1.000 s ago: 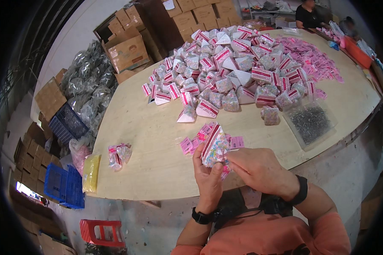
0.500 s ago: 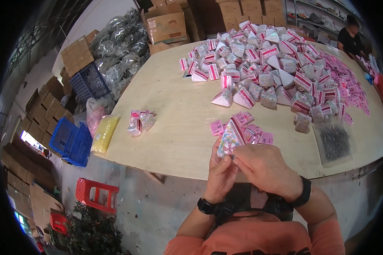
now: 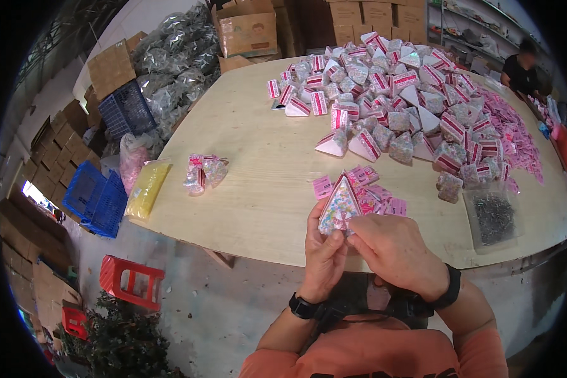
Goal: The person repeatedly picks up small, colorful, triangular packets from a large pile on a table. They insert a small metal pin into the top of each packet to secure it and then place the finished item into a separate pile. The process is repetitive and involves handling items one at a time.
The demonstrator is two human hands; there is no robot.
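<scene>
A cake-slice ornament [image 3: 341,205], triangular with a pastel-speckled face and pink-and-white sides, stands point-away above the near edge of the table. My left hand [image 3: 322,252] is closed around its lower left part, thumb at the bottom edge. At its lower right corner, the bent fingers of my right hand [image 3: 394,247] are pressed together; whatever they pinch is hidden. A small pink-and-white detail shows on the face by those fingertips. Just beyond the ornament lie several pink printed cards [image 3: 375,194].
A big heap of cake-slice ornaments [image 3: 384,104] covers the far table, pink cards [image 3: 516,135] to its right. A clear tray of dark pins [image 3: 492,217] sits right. Left are a few bagged ornaments [image 3: 205,173] and a yellow packet [image 3: 148,189]. A red stool [image 3: 131,281] stands below; a person [image 3: 521,69] sits far right.
The ornament has turned a little, so its speckled face shows more fully and its point stands straighter. Both hands keep their places on it. The whole view has shifted slightly.
</scene>
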